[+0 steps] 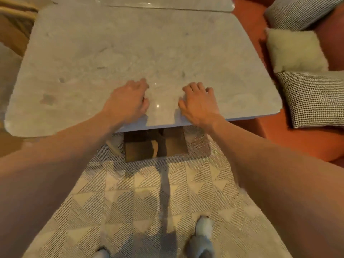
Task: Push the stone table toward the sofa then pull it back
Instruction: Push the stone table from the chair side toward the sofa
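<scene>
The stone table (130, 53) is a pale grey slab with rounded corners that fills the upper half of the view. Its near edge runs just above a dark mirrored base (156, 146). My left hand (128, 101) lies palm down on the slab near that edge, fingers curled a little. My right hand (200, 103) rests flat beside it, a hand's width to the right, wrist over the edge. Neither hand wraps around anything. The orange sofa (307, 146) runs along the table's right side, nearly touching the slab's near right corner.
On the sofa lie a fluffy cream cushion (296, 51) and two checked cushions (316, 99). A second stone slab (167, 2) adjoins the far edge. A patterned rug (149, 202) covers the floor, with my slippered feet (202, 237) at the bottom. Wooden furniture (14, 25) stands far left.
</scene>
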A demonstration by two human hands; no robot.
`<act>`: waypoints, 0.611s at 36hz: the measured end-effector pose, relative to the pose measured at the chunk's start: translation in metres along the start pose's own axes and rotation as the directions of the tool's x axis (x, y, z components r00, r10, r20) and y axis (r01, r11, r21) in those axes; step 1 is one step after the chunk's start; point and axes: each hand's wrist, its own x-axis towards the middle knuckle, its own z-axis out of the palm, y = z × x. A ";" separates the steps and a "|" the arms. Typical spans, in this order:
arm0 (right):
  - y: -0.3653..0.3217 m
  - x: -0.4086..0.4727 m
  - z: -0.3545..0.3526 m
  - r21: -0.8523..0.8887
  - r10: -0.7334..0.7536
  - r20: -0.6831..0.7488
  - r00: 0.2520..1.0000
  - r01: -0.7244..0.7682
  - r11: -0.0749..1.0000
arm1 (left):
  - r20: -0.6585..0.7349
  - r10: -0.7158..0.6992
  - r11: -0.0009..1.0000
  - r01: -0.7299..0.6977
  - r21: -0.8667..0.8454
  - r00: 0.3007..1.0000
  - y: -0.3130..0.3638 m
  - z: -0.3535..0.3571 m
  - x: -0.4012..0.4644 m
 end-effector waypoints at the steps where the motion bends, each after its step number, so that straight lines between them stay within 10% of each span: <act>1: 0.025 0.000 0.001 0.000 -0.009 -0.017 1.000 0.009 1.000 | 0.010 -0.027 0.999 0.027 -0.043 1.000 0.020 0.008 0.011; 9: 0.205 -0.011 0.031 0.066 0.024 0.082 0.996 -0.030 0.997 | 0.197 -0.082 0.994 0.095 -0.053 0.977 0.178 0.076 0.099; 15: 0.263 -0.010 0.036 0.065 -0.212 0.126 0.969 0.206 0.976 | 0.327 -0.123 0.992 0.117 0.035 0.937 0.242 0.108 0.137; 22: 0.313 0.001 0.048 0.150 -0.010 0.059 0.998 0.001 0.989 | 0.246 -0.093 0.995 0.083 0.050 0.965 0.288 0.128 0.170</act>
